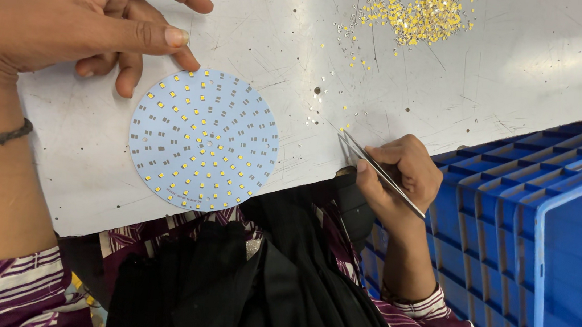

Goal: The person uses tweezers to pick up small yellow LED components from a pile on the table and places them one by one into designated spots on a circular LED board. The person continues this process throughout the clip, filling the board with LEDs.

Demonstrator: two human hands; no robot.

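Observation:
A round pale-blue circuit board (204, 139) lies flat on the scratched grey table (506, 71), with many small yellow chips set on it and some grey pads bare. My left hand (74, 11) hovers at the board's upper left edge, fingertips touching or just above its rim, holding nothing. My right hand (395, 175) rests at the table's front edge, to the right of the board, pinching metal tweezers (378, 172). The tweezer tips point up-left toward a loose yellow chip on the table.
A heap of loose yellow chips (417, 17) lies at the far side of the table, with strays scattered toward the front. Blue plastic crates (553, 237) stand at the right, below table level. Dark cloth covers my lap (255, 284).

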